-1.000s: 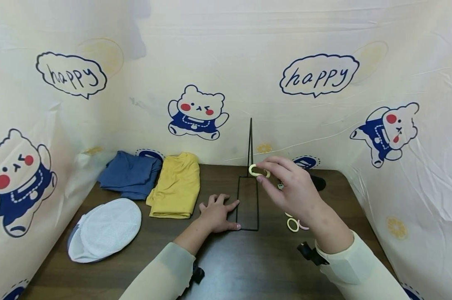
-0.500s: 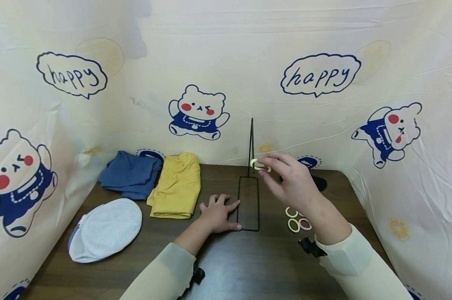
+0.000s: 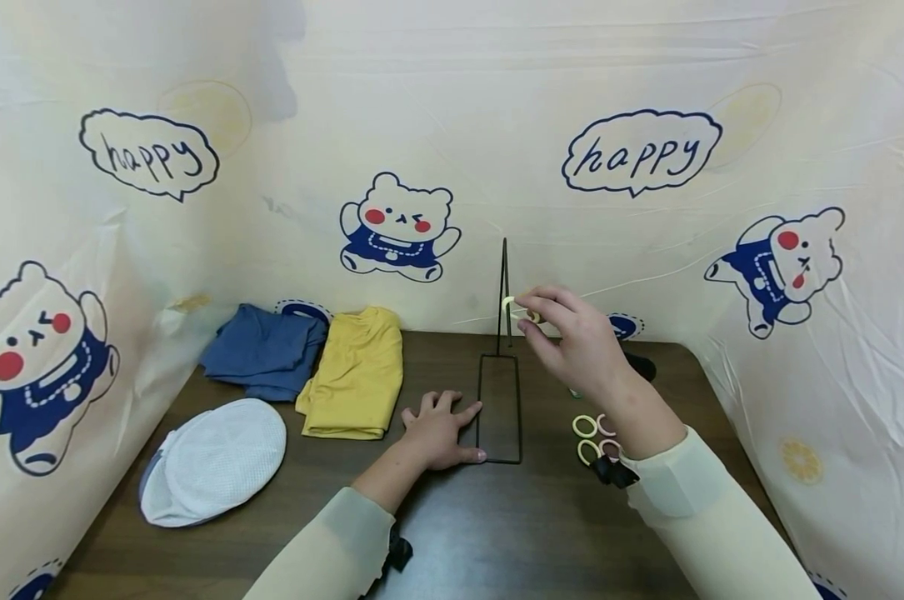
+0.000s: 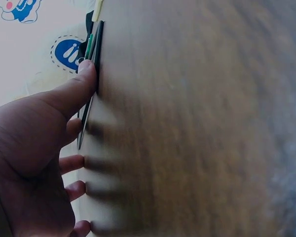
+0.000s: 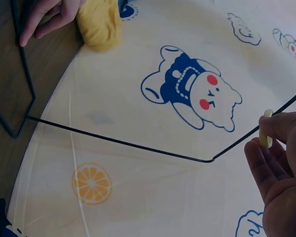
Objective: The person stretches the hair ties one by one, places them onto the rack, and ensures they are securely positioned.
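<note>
My right hand (image 3: 575,337) pinches a pale yellow ring (image 3: 507,307), perhaps a hair tie, between thumb and fingers. The ring appears to be around the front arm of a thin black wire stand (image 3: 500,287), above that arm's lower end. In the right wrist view the black wire (image 5: 128,143) bends and runs up to the pinched ring (image 5: 269,136). Fingers spread, my left hand (image 3: 440,433) touches the left side of the stand's rectangular base (image 3: 520,408) with thumb and index finger. The left wrist view shows the thumb (image 4: 84,81) on the wire.
Several yellow and pink rings (image 3: 574,427) lie on the table (image 3: 489,533) below my right forearm. A black object (image 3: 642,367) is partly hidden behind that hand. At left are folded blue cloth (image 3: 264,350), folded yellow cloth (image 3: 357,371) and a white cap-like item (image 3: 219,462).
My right hand has moved upward with the yellow ring, from near the lower end of the stand's arm to higher along it. My left hand stays at the base.
</note>
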Tool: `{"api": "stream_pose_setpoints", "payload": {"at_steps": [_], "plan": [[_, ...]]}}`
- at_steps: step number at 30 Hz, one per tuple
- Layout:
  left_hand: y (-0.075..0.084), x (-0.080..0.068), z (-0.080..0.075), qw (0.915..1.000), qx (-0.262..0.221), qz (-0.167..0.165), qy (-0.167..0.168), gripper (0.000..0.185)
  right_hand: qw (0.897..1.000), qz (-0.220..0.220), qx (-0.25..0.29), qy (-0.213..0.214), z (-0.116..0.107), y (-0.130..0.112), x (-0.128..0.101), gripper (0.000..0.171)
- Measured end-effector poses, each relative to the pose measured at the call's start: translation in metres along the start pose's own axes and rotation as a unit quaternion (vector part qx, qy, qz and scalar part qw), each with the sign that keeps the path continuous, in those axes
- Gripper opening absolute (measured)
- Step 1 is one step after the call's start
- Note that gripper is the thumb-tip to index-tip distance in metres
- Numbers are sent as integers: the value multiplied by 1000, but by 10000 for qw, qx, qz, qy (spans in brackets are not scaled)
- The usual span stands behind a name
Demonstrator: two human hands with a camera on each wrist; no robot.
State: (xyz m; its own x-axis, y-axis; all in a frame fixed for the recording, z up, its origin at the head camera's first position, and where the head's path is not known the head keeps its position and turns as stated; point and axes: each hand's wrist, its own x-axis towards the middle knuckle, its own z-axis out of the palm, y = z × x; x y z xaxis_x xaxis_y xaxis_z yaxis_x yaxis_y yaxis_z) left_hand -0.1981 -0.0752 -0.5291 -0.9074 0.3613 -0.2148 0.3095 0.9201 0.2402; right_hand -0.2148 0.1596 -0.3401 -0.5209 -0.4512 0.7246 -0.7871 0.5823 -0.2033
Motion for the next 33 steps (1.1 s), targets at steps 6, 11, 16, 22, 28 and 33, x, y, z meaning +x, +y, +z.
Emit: {"api": "stream_pose_setpoints", "payload": {"at_steps": [6,11,16,22,28,33], "plan": [[0,1,1,10000,-11,-28,-27,91,9997,224,5,-137,5,9,6,31],[-1,1,1,10000,-30,-49,-72,90,9994,298,52,-146,12,17,10,32],[-1,0,0,10000,-33,-74,-48,91,9995,286,67,-147,17,25,16,32],[-1,0,0,10000,-73,-43,-50,91,9991,359,175,-146,22,35,23,32],[1,-1,-1,9999,-96,5,-63,91,9971,657,358,-167,28,46,29,33],[1,-1,-1,9999,-101,24,-62,91,9950,862,468,-179,33,54,34,33]]}}
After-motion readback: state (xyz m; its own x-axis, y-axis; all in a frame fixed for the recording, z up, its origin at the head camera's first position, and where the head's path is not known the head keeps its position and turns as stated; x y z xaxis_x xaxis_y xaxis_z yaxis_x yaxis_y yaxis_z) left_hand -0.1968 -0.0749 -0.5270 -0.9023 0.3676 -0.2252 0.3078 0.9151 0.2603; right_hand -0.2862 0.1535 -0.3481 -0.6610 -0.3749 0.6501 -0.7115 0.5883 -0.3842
